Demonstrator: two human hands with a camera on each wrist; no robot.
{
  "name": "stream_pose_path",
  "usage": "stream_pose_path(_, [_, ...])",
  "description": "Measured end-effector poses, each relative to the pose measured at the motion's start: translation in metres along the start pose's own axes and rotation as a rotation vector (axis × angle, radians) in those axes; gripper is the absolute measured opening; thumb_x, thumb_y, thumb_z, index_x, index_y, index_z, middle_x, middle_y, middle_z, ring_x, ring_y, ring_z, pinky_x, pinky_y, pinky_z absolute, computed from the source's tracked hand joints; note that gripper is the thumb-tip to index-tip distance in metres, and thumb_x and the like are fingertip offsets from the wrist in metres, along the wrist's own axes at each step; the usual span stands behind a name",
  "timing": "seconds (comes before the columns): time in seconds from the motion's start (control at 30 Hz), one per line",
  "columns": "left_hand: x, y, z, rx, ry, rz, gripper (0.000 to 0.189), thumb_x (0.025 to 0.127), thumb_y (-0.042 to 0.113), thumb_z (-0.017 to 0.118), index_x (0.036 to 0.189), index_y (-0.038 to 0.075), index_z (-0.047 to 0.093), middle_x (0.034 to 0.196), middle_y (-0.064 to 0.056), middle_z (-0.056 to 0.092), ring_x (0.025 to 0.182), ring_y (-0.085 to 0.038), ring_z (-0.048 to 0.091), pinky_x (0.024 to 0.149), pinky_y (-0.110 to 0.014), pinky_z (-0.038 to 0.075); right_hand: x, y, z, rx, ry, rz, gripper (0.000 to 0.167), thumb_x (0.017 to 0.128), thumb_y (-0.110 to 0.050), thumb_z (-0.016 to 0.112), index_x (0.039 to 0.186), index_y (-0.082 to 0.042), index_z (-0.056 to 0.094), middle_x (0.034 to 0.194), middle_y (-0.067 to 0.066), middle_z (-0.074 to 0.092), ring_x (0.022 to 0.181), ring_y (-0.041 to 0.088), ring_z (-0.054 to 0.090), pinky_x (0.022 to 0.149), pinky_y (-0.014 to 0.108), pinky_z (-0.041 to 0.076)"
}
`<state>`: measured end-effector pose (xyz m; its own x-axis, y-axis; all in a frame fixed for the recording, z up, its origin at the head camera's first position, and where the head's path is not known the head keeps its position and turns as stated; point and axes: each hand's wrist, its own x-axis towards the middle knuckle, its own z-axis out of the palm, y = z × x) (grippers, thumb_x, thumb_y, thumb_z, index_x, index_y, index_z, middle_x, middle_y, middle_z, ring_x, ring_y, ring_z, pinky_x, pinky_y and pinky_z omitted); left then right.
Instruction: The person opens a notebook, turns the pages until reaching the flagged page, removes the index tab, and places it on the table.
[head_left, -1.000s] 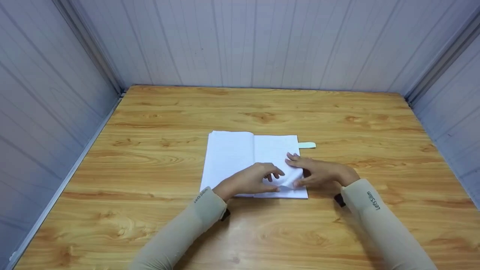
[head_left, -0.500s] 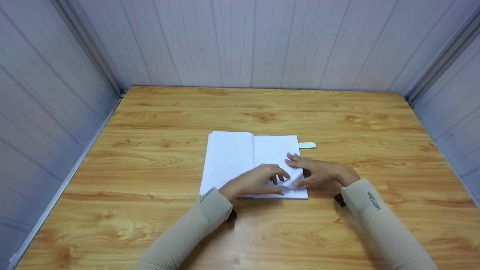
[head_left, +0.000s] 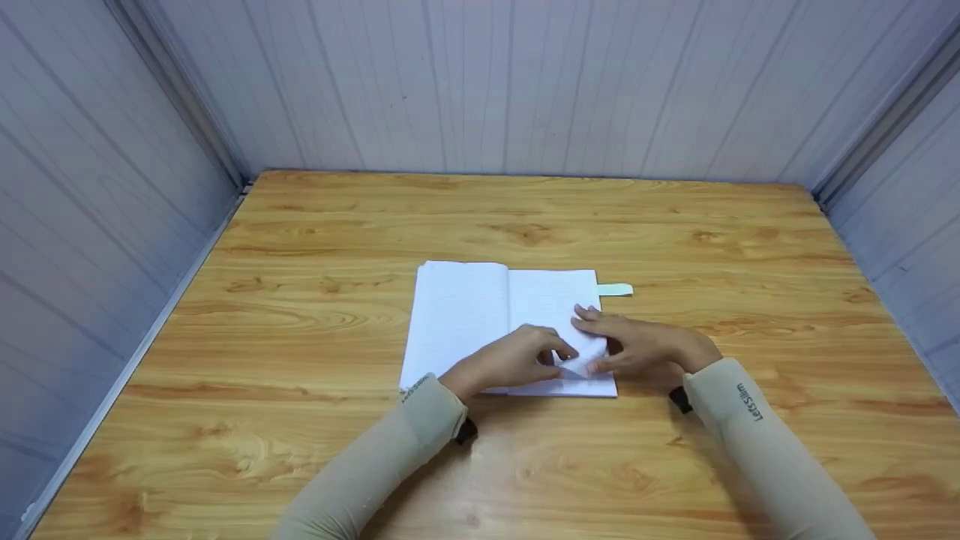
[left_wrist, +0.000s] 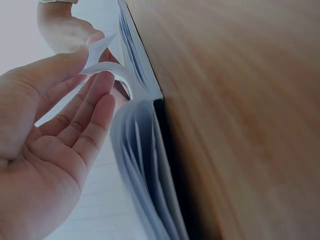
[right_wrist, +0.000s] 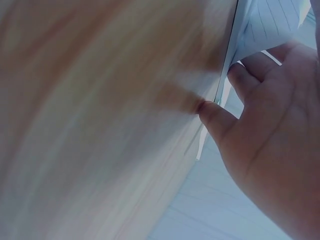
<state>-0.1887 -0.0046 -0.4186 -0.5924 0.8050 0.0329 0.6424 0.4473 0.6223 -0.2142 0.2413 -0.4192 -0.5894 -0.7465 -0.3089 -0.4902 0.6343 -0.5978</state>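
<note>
A white lined notebook [head_left: 461, 315] lies spread on the wooden table, with a thicker stack of leaves on its left side. Near the lower right corner of its right half, a page [head_left: 583, 363] is bent up. My left hand [head_left: 517, 358] reaches across the notebook and pinches this page between thumb and fingers; in the left wrist view the paper [left_wrist: 100, 54] curls up by the thumb tip. At the right edge, my right hand [head_left: 645, 343] rests with spread fingers on the notebook, its thumb close to the lifted paper. Its fingertips are partly hidden in the right wrist view.
A pale green strip [head_left: 616, 289] sticks out from the notebook's upper right edge. The wooden table [head_left: 360, 225] meets white panel walls [head_left: 472, 90] at the back and sides.
My left hand has shifted slightly right to the bent page, and its thumb and fingers have closed on it. The right hand and the notebook have stayed put.
</note>
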Motion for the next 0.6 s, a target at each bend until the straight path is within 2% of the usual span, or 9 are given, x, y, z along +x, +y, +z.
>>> stream_pose_path(0.23, [-0.0009,-0.0016,0.0000,-0.014,0.016,-0.027,0.029,0.089,0.004,0.066,0.118,0.004,0.069,0.111,-0.009,0.070,0.095,-0.016,0.068,0.083,-0.015,0.051,0.0001,-0.0007,0.0001,0.007,0.004,0.016,0.084,0.091,-0.042,0.062,0.153,-0.005,0.019,0.162,0.013,0.002,0.149,0.034,0.001,0.118,0.056,0.013])
stream_pose_path(0.47, [-0.0036,-0.0018,-0.0011,-0.092,0.040,-0.077,0.030,0.089,0.004,0.066,0.118,0.005,0.068,0.112,-0.008,0.070,0.096,-0.015,0.067,0.083,-0.017,0.051,-0.0012,0.0001,0.0026,0.022,0.031,0.029,0.088,0.089,-0.043,0.065,0.154,-0.007,0.017,0.163,0.010,0.002,0.149,0.033,0.001,0.118,0.056,0.013])
stream_pose_path(0.6, [-0.0047,-0.0029,-0.0013,-0.143,0.060,-0.086,0.029,0.089,0.004,0.065,0.118,0.004,0.068,0.111,-0.010,0.070,0.095,-0.016,0.066,0.082,-0.017,0.051,-0.0026,0.0020,0.0036,0.023,0.063,0.046,0.089,0.090,-0.035,0.066,0.154,-0.005,0.013,0.163,0.011,-0.001,0.149,0.033,-0.002,0.118,0.056,0.011])
